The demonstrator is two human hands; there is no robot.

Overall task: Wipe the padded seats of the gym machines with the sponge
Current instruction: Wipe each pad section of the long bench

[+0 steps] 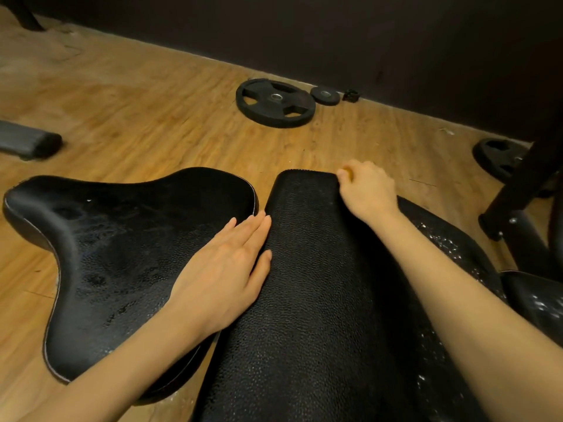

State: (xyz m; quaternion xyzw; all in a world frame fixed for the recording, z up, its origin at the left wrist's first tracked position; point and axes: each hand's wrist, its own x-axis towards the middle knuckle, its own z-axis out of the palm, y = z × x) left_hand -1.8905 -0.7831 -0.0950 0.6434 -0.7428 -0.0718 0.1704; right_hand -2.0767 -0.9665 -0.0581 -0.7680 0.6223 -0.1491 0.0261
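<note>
Resting flat with fingers spread, the left hand (225, 269) braces the wet black curved vinyl seat pad (122, 254) at centre-left; slipping looks likely. Further up, the right hand (364, 190) is curled over the long pebbled black pad (304, 300), pinching a barely visible yellow sponge (347, 173).

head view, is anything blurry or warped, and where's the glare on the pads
Head view: wide-angle bend curves the wall-floor line; the grey bar at left and the frame edges are smeared. Dim warm light; wet speckles glint on the right pad, a duller sheen on the left seat. Both the left hand and the right hand look fairly sharp.
</note>
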